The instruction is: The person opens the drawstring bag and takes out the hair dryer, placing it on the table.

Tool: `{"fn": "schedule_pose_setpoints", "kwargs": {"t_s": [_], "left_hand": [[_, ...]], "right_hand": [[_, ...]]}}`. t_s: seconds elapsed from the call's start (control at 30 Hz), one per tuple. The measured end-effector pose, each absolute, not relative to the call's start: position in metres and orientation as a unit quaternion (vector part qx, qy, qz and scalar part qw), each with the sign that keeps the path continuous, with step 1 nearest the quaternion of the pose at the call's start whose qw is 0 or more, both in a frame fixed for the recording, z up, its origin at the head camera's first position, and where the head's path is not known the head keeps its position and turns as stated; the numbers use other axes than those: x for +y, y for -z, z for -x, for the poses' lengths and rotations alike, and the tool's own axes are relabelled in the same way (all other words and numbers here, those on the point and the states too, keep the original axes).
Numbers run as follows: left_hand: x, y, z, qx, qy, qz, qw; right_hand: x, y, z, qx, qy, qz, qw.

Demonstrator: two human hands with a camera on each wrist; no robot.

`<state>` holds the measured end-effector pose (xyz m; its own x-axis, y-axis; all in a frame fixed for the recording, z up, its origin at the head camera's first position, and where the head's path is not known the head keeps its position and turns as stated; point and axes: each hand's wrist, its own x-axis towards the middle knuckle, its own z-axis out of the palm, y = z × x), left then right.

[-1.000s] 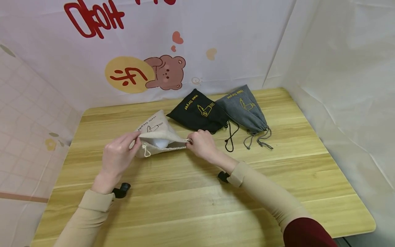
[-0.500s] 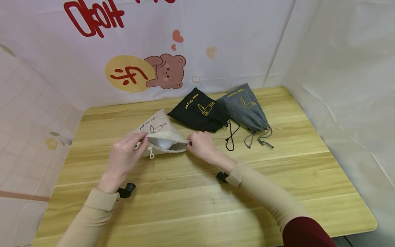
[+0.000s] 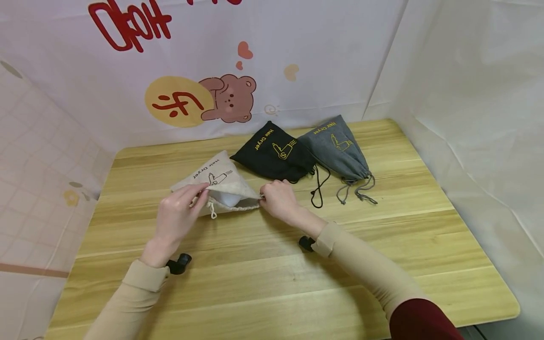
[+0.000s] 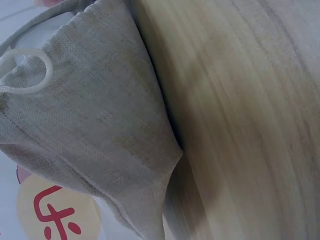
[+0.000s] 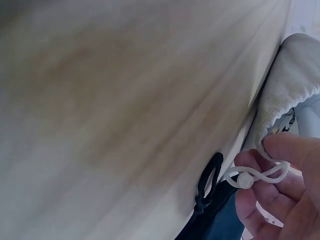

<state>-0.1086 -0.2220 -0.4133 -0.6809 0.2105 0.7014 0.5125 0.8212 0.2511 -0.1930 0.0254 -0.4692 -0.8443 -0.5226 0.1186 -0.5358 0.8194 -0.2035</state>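
A beige drawstring bag (image 3: 199,174) printed "Hair Dryer" lies on the wooden table, its mouth gaping toward me. Inside shows part of a smooth white object (image 3: 229,199), its kind hidden by the cloth. My left hand (image 3: 177,213) pinches the upper rim at the left of the mouth. At the opposite corner, my right hand (image 3: 279,197) grips the rim; in the right wrist view a knotted white cord (image 5: 245,180) lies at its fingers. The left wrist view shows the bag's woven side (image 4: 105,105) and a white cord loop (image 4: 48,67), but hardly any hand.
Behind my right hand lies a black drawstring bag (image 3: 272,153), partly over a grey one (image 3: 333,148); both have loose cords. The wooden tabletop (image 3: 272,293) has printed cloth walls (image 3: 331,56) at the back and sides.
My left hand has shifted to the right with the bag's left rim and cord loop, uncovering more of the printed side. My right hand has stayed nearly in place.
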Motion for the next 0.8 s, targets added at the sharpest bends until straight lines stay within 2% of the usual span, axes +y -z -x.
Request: {"fn": "schedule_pose_setpoints", "kwargs": {"t_s": [0.5, 0.8], "left_hand": [[-0.230, 0.414, 0.100, -0.895, 0.225, 0.186, 0.337], [-0.217, 0.413, 0.106, -0.895, 0.245, 0.193, 0.320]], "right_hand": [[0.028, 0.461, 0.201, -0.955, -0.121, -0.269, 0.019], [0.029, 0.465, 0.197, -0.950, -0.149, -0.272, 0.011]]}}
